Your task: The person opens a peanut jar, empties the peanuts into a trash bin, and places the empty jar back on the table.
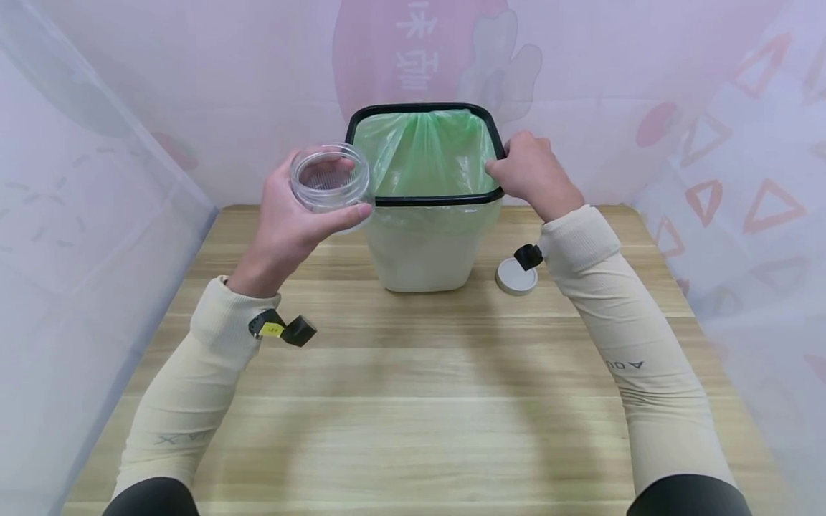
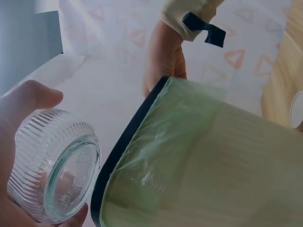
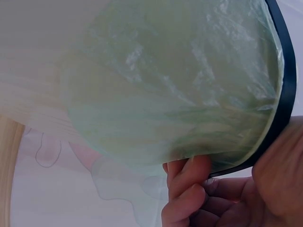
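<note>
A clear ribbed glass jar, without a lid, is gripped in my left hand beside the left rim of a white trash can. The left wrist view shows the base of the jar close to the black rim. A green trash bag lines the can, its edge folded over outside under the black rim. My right hand holds the rim at the right side. In the right wrist view, its fingers curl under the rim against the bag.
A round white lid lies on the wooden table, right of the can and below my right wrist. Printed curtains enclose the table at the back and both sides.
</note>
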{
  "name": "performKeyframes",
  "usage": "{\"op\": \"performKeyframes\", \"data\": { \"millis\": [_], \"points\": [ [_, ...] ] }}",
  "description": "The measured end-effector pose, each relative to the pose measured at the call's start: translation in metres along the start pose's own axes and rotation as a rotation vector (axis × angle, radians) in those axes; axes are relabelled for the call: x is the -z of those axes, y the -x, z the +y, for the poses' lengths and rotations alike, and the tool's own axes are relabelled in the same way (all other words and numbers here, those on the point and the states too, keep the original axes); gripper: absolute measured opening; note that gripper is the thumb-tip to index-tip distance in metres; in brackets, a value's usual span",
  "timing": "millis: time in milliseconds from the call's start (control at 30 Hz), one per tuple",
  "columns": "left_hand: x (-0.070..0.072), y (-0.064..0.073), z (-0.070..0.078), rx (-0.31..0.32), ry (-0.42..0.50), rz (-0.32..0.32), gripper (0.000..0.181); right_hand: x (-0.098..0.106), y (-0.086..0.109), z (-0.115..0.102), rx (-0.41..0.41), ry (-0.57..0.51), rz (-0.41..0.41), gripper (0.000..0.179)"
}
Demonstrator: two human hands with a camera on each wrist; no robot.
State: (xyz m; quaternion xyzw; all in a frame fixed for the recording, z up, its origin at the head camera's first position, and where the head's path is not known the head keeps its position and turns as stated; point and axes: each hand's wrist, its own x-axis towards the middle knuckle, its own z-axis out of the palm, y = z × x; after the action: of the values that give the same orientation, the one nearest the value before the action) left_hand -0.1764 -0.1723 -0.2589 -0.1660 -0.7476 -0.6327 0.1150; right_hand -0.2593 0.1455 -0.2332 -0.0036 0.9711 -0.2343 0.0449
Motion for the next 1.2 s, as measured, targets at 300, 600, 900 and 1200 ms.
{"op": "performKeyframes", "data": {
  "millis": [300, 600, 900, 1200],
  "points": [
    [-0.003, 0.016, -0.004, -0.011, 0.029, -0.012, 0.067, 0.001, 0.001, 0.000, -0.007, -0.008, -0.002, 0.036],
    [-0.008, 0.032, -0.008, -0.023, 0.010, -0.011, 0.067, 0.000, 0.000, -0.001, -0.006, -0.011, -0.004, 0.035],
    [-0.014, 0.050, -0.030, -0.040, -0.039, -0.044, 0.073, -0.001, -0.001, -0.001, -0.004, -0.020, -0.005, 0.035],
    [-0.025, 0.067, -0.058, -0.025, -0.004, -0.122, 0.079, -0.001, 0.000, -0.002, -0.006, -0.029, -0.010, 0.036]
  ]
}}
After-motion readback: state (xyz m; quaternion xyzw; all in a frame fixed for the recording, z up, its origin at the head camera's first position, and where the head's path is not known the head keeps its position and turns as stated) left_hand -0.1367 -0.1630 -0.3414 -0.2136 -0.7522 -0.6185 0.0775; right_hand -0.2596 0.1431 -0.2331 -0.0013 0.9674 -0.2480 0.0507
